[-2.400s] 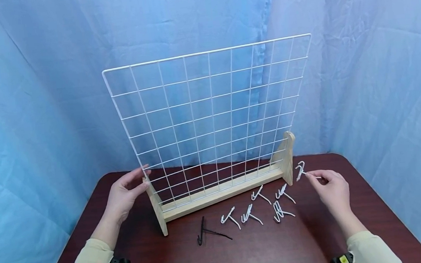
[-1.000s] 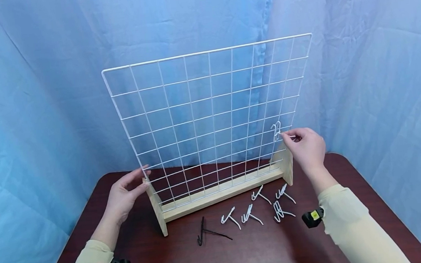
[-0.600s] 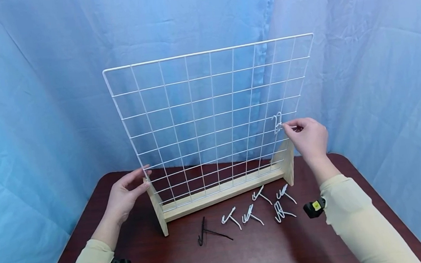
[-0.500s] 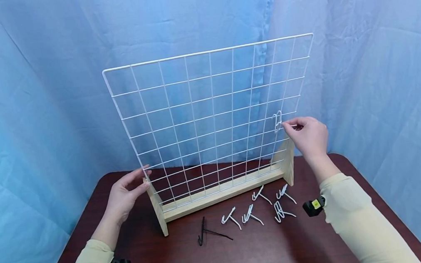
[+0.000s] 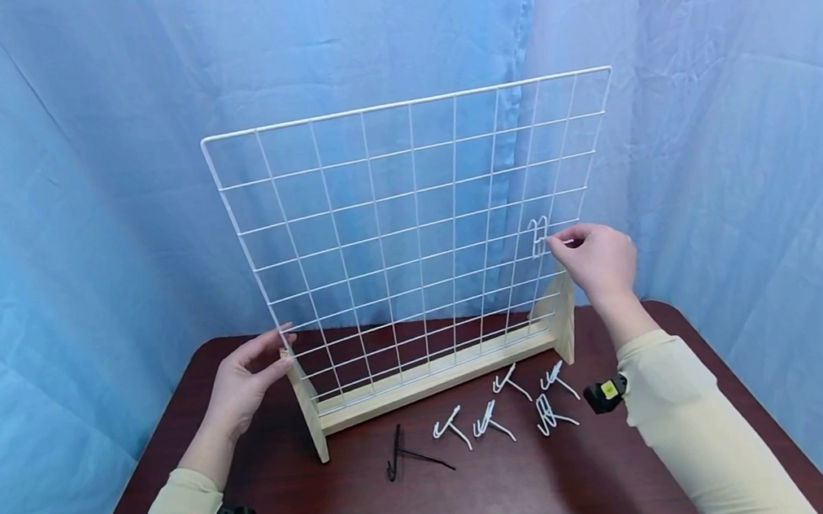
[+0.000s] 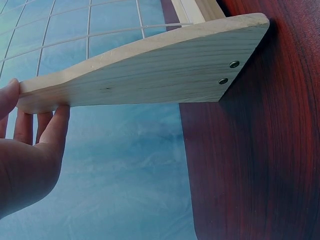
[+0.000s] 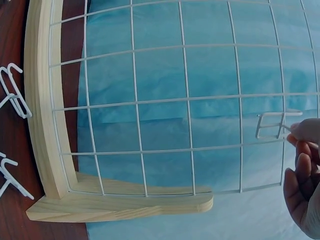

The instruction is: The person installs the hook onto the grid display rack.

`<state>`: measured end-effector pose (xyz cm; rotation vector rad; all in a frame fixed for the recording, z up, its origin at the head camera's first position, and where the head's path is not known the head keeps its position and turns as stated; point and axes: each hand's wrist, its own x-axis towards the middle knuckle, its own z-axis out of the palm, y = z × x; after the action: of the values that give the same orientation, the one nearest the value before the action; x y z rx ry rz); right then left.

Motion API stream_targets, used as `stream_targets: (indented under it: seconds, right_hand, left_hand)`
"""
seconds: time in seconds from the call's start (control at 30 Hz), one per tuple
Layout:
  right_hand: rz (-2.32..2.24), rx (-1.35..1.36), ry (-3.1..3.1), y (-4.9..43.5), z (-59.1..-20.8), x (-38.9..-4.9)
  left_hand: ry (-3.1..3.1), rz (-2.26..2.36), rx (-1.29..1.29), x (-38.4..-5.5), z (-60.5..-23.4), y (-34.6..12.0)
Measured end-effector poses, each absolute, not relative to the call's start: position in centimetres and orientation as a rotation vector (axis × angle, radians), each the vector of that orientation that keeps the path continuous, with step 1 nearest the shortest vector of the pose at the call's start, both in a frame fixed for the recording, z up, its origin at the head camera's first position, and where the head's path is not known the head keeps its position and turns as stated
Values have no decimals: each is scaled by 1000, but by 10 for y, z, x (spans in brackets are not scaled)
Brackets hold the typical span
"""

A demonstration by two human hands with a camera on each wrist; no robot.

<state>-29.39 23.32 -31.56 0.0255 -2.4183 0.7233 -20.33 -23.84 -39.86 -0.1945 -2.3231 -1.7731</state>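
Note:
A white wire grid panel (image 5: 409,103) stands upright in a wooden base (image 5: 430,384). In the head view, my left hand (image 5: 241,386) holds the top of the base's left side piece. The left wrist view has thumb and fingers on either side of that wooden side piece (image 6: 150,72). Between right thumb and fingertips, my right hand (image 5: 599,261) pinches the prong of a white wire display hook (image 5: 537,242). Its double-hooked back overlaps the grid near the right edge. Seen from the right wrist, the hook's rectangular frame (image 7: 258,127) lies across a vertical wire.
Several white display hooks (image 5: 492,421) lie on the dark red table (image 5: 477,500) in front of the base, towards the right. A longer black hook (image 5: 398,452) lies left of them. Blue curtains (image 5: 362,33) hang behind and at both sides.
My right hand has carried the white hook from beside the base up and left to the grid, then shifted slightly up along it. My left hand has stayed put.

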Motion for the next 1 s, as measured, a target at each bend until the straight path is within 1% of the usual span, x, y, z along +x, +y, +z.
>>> stream_targets:
  seconds: [0.57, 1.0]
  right_hand:
    - [573, 153, -2564, 238, -299, -290]
    - [687, 183, -2770, 250, -290, -283]
  left_hand:
    - [-2341, -1770, -183, -203, -398, -239]
    - [-2312, -1791, -196, -204, -399, -239]
